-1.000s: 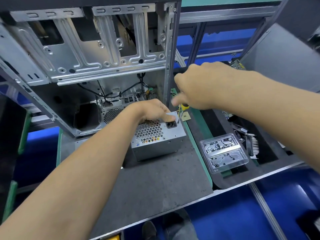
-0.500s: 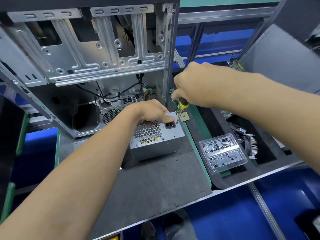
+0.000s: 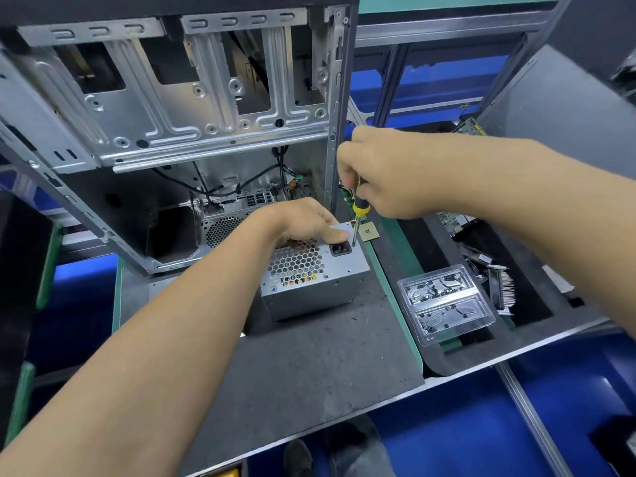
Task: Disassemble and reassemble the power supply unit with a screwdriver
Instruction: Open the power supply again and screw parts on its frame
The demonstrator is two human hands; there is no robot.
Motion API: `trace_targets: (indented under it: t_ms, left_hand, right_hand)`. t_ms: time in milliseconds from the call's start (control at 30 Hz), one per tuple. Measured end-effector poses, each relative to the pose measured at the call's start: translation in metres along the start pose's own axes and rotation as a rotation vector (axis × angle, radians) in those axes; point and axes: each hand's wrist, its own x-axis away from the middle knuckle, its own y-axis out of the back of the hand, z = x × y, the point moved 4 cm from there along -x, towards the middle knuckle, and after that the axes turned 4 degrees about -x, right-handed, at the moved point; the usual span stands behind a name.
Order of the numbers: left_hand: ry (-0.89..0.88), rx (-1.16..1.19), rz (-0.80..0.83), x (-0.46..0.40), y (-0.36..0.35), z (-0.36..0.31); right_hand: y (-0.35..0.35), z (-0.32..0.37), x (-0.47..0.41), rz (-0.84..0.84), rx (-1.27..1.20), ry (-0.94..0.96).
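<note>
A grey metal power supply unit (image 3: 320, 290) with a honeycomb grille and a black power socket stands on the dark mat, just in front of the open computer case. My left hand (image 3: 303, 222) grips its top far edge, thumb lying next to the socket. My right hand (image 3: 389, 173) grips a screwdriver (image 3: 359, 210) with a yellow and black handle, held nearly upright. The thin shaft points down and its tip meets the unit's top right corner beside the socket.
The open silver computer case (image 3: 192, 108) with loose black cables fills the back left. A small square chip (image 3: 368, 233) lies right of the unit. A clear plastic tray (image 3: 445, 304) with small parts and a finned heatsink (image 3: 504, 287) sit at the right. The mat's front edge (image 3: 309, 432) is near.
My right hand has closed round the screwdriver handle and shifted slightly left, bringing the tool more upright onto the unit's corner. My left hand stays on the unit.
</note>
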Motion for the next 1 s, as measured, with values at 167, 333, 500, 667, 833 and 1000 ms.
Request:
trace_targets:
  t_ms: [167, 333, 500, 667, 833, 1000]
  left_hand:
    - [0.012, -0.014, -0.002, 0.001, -0.001, 0.0]
    - [0.007, 0.004, -0.008, 0.002, -0.001, 0.0]
    - [0.025, -0.021, -0.002, 0.001, 0.0, 0.0]
    - [0.012, -0.028, -0.003, 0.0, 0.0, 0.001]
    - [0.007, -0.01, -0.007, -0.001, 0.0, 0.003]
    - [0.024, -0.028, -0.012, -0.003, 0.0, 0.004]
  right_hand:
    - [0.003, -0.001, 0.001, -0.14, 0.225, -0.113]
    - [0.001, 0.001, 0.003, 0.039, -0.044, -0.015]
    - [0.005, 0.001, 0.003, -0.067, 0.104, -0.085]
    - [0.001, 0.002, 0.006, 0.023, 0.018, -0.099]
    - [0.01, 0.001, 0.003, -0.001, -0.029, -0.001]
    - [0.004, 0.004, 0.004, -0.116, 0.185, -0.12]
